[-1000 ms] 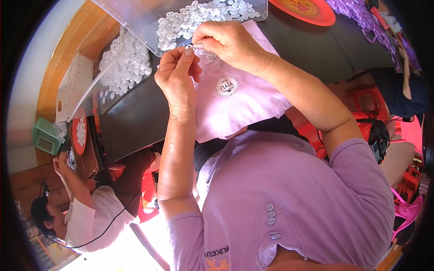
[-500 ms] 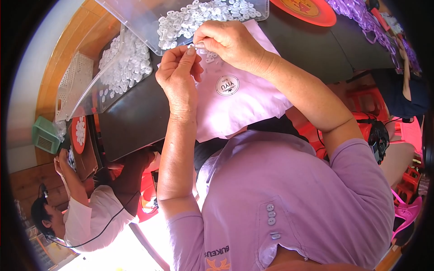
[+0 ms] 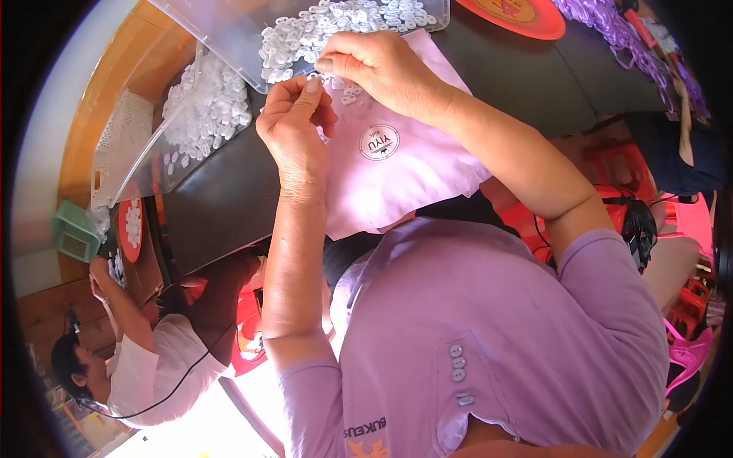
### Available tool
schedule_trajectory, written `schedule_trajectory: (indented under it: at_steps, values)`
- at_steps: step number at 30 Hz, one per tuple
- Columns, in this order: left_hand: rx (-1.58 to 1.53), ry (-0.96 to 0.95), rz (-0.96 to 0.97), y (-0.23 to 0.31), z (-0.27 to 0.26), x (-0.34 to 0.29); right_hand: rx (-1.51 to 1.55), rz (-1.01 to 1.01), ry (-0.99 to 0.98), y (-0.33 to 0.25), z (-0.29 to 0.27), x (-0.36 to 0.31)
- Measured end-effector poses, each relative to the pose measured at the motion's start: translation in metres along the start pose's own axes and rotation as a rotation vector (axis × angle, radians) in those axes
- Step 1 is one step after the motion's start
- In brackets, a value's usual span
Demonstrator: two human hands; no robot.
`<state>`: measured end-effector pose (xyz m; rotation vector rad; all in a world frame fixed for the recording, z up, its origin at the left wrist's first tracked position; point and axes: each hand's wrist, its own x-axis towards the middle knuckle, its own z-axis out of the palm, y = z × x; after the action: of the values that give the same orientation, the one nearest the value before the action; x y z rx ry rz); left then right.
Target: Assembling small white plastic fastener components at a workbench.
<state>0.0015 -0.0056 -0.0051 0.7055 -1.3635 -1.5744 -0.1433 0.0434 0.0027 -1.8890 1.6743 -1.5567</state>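
My left hand [image 3: 294, 118] is closed in a pinch, thumb against forefinger, with a small white plastic piece [image 3: 311, 77] at its fingertips. Just above it, my right hand [image 3: 385, 70] has thumb and forefinger pressed together; whatever lies between them is too small to make out. Both hands are over a lilac cloth [image 3: 397, 179] with a round printed mark. A few more white pieces [image 3: 352, 93] lie on the cloth below my right hand. Beyond my fingers, many loose white oval pieces [image 3: 294, 38] fill a clear plastic bin [image 3: 216, 44].
A heap of white pieces [image 3: 205, 111] sits left of the bin on the dark table [image 3: 221, 195]. At the far right are a red plate [image 3: 527, 19] and purple straps [image 3: 611, 30]. A co-worker [image 3: 164, 366] sits at left by a green basket [image 3: 75, 230].
My right fingertips have moved up and slightly left, parting from my left fingertips. My left hand has shifted a little left. The co-worker's hands at left have moved slightly.
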Motion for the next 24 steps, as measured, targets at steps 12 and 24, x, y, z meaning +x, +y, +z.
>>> schedule_trajectory:
  at_steps: [12, 24]
  values:
    - [-0.022, -0.007, -0.045, 0.0, -0.004, -0.002, -0.173, -0.274, -0.015, 0.01, -0.001, -0.001]
    - [0.04, -0.018, -0.043, 0.0, -0.002, 0.0, -0.076, -0.158, -0.094, 0.012, 0.004, -0.001]
